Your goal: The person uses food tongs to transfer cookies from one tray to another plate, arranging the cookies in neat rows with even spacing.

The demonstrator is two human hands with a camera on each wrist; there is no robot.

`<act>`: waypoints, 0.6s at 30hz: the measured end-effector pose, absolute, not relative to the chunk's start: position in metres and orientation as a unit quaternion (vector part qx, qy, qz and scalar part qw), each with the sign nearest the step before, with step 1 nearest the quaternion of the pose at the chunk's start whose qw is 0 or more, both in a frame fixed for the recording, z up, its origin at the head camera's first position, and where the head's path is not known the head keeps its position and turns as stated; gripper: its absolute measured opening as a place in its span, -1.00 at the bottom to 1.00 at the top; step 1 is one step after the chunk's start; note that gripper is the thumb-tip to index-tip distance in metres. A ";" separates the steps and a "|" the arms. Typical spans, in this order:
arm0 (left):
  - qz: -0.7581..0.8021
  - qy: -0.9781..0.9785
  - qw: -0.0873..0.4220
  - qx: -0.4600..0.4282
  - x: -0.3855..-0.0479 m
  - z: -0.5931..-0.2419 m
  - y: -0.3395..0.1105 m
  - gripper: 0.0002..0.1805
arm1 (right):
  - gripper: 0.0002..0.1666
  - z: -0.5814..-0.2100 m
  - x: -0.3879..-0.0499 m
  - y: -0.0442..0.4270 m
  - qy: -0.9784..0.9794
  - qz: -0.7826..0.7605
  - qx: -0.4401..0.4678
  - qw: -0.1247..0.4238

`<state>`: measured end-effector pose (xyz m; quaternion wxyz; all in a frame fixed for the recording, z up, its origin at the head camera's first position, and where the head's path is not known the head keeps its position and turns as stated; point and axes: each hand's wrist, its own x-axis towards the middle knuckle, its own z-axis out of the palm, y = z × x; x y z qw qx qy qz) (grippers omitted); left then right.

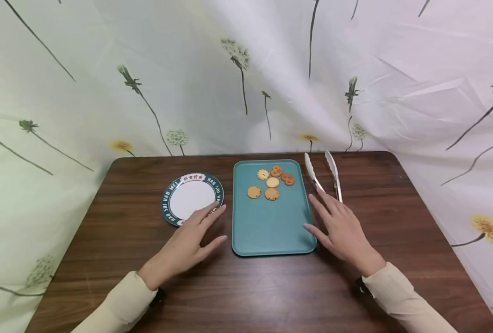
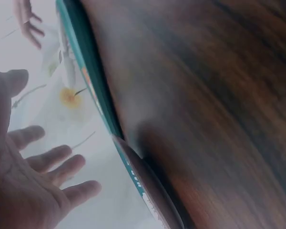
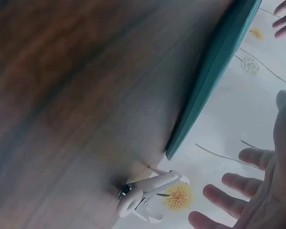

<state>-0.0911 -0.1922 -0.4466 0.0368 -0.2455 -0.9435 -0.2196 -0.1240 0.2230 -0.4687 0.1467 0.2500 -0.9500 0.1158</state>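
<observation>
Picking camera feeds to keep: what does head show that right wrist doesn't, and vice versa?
Head only: the plate, the cookies and pretzels, and the inside of the tray they lie on.

Right wrist only: the palm side of the right grip, and the handle end of the tongs, which that grip hides from the head view.

Both: part of the tray and tongs, the table, the flowered cloth, and the right and left grip.

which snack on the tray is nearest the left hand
The leftmost biscuit, round and brown, on the teal tray; the other five snacks all lie farther right.
</observation>
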 end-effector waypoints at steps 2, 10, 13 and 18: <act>-0.231 -0.947 0.035 -0.222 -0.092 -0.446 -0.195 -0.21 | -0.06 -0.467 -0.126 0.223 -0.950 0.124 0.242 0.155; -0.285 -0.945 0.048 -0.154 -0.104 -0.440 -0.207 -0.31 | -0.06 -0.469 -0.134 0.228 -0.951 0.137 0.210 0.182; -0.309 -0.939 0.067 -0.138 -0.109 -0.442 -0.213 -0.38 | -0.09 -0.470 -0.136 0.230 -0.952 0.146 0.193 0.189; -0.348 -0.927 0.086 -0.109 -0.117 -0.450 -0.221 -0.48 | -0.15 -0.471 -0.137 0.235 -0.955 0.165 0.152 0.192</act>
